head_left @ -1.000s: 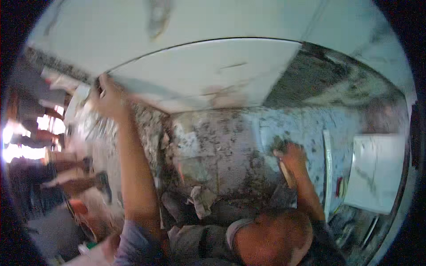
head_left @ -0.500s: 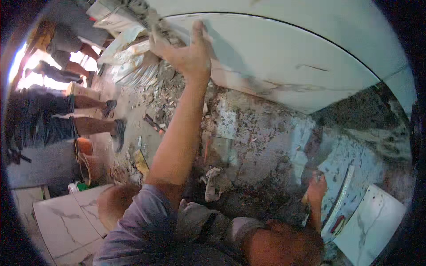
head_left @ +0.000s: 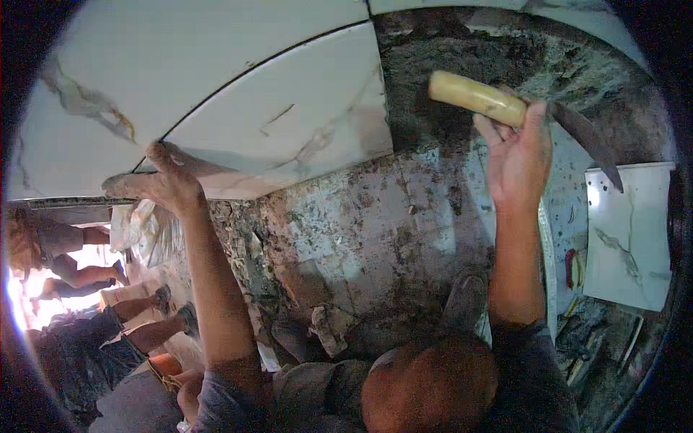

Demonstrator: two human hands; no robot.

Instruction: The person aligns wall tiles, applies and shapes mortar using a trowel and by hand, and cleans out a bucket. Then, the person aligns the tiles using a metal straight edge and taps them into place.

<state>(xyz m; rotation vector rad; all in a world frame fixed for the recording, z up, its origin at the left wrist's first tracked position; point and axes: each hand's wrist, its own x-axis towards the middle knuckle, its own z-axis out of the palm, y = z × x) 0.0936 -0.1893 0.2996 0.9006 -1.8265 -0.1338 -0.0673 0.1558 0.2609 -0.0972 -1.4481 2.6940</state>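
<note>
My right hand (head_left: 521,160) is raised at the right, its fingers closed round a trowel (head_left: 478,99). The trowel's thick pale-yellow handle points left toward the wall, and its dark blade sticks out to the right, seen nearly edge-on. My left hand (head_left: 170,186) is spread at the left end of a white marble-patterned wall tile (head_left: 325,115), thumb up and fingers stretched out against the tiled surface. Beside that tile's right edge is a bare patch of rough dark mortar wall (head_left: 411,65).
A loose white tile (head_left: 626,238) stands at the right, near a red-handled tool (head_left: 574,269). Rubble and a crumpled plastic sack (head_left: 155,234) lie at the left. Other people's legs (head_left: 144,310) and an orange bucket (head_left: 164,364) are farther left.
The view has swung to the right. My right hand has come up from low near the floor with the trowel. My left hand has gone from the tile's lower edge to its left end.
</note>
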